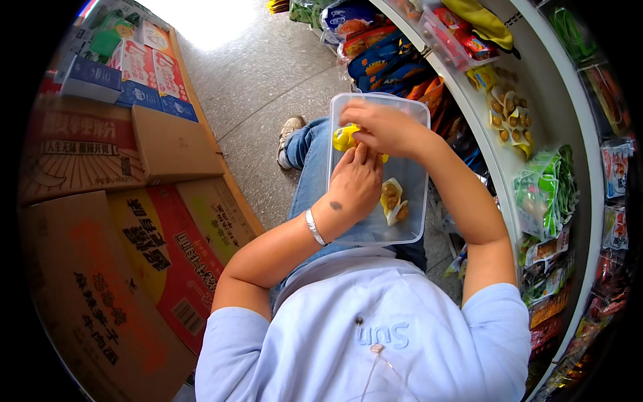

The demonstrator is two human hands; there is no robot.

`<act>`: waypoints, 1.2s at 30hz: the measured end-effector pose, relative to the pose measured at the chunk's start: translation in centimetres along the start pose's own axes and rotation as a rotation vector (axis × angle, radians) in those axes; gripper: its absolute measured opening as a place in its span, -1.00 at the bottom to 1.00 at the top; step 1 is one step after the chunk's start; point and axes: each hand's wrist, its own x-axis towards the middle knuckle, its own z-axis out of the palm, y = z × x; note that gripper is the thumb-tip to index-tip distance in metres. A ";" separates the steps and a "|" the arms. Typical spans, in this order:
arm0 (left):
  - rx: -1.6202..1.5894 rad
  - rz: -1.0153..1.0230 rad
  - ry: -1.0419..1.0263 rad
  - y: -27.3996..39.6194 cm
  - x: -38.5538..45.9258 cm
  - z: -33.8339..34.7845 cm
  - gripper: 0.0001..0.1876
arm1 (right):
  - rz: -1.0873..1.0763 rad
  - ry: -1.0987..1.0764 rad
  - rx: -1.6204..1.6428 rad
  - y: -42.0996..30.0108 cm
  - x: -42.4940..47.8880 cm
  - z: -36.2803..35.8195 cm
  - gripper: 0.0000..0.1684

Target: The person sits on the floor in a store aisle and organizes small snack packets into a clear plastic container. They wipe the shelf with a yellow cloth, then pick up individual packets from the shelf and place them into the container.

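A clear plastic tub (pixel 371 236) rests over my lap against the jeans. Inside its far part, a small yellow packet (pixel 344 138) is at the fingertips of both hands. My left hand (pixel 355 185), with a silver bracelet at the wrist, reaches into the tub, its fingers bunched at the packet's near edge. Above it, my right hand (pixel 382 128) is curled and slightly blurred, its thumb against the packet; its exact hold is hidden. Small packs of brown round pieces (pixel 392 201) lie in the near right part of the tub.
A white shelf (pixel 477 135) curves along the right, with similar brown packs (pixel 511 116), green bags (pixel 546 193) and a clear bin of red packets (pixel 454 35). Blue snack bags (pixel 384 60) fill the lower level. Cardboard cartons (pixel 173 143) are stacked at left beside the speckled floor (pixel 256 95).
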 end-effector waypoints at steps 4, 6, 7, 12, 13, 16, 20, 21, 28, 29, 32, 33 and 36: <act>-0.090 -0.036 -0.082 0.0 0.6 -0.9 -0.33 | 0.187 -0.047 -0.335 0.2 -1.7 -2.1 -0.86; -0.119 -0.065 -0.139 -0.1 1.0 -1.5 -0.32 | 0.258 -0.143 -0.403 0.3 -2.1 -1.7 -0.84; -0.134 -0.080 -0.171 -0.1 1.1 -1.7 -0.31 | 0.254 -0.135 -0.402 -0.1 -2.3 -1.6 -0.83; -0.187 -0.112 -0.109 -0.4 0.9 -1.2 -0.31 | 0.244 -0.231 -0.460 -3.9 -4.2 -3.3 -0.82; -0.191 -0.108 -0.085 -0.5 0.9 -1.2 -0.31 | 0.269 -0.303 -0.487 -4.6 -4.6 -3.2 -0.83; -0.102 -0.092 -0.198 -0.4 0.7 -1.5 -0.40 | 0.247 -0.531 -0.521 -5.2 -6.1 -0.5 -0.72; -0.063 -0.068 -0.207 -0.4 0.4 -1.6 -0.43 | 0.233 -0.665 -0.578 -6.5 -7.3 1.1 -0.62; -0.054 -0.070 -0.198 -0.4 0.4 -1.5 -0.42 | 0.198 -0.607 -0.617 -6.3 -7.7 1.4 -0.66; -0.102 -0.126 -0.246 -0.3 0.9 -2.4 -0.35 | 0.261 -0.038 -0.797 -2.7 -6.1 2.1 -0.89; -0.106 -0.133 -0.246 -0.2 0.9 -2.5 -0.34 | 0.268 0.020 -0.760 -2.6 -6.1 1.6 -0.89; -0.109 -0.130 -0.261 -0.4 0.8 -2.5 -0.31 | 0.314 0.133 -0.603 -3.1 -5.9 -0.3 -0.89; -0.103 -0.129 -0.258 -0.4 0.8 -2.5 -0.31 | 0.297 0.154 -0.535 -3.1 -6.1 -0.9 -0.88; -0.107 -0.134 -0.251 -0.3 0.8 -2.5 -0.30 | 0.224 0.250 -0.422 -3.2 -6.8 -2.8 -0.87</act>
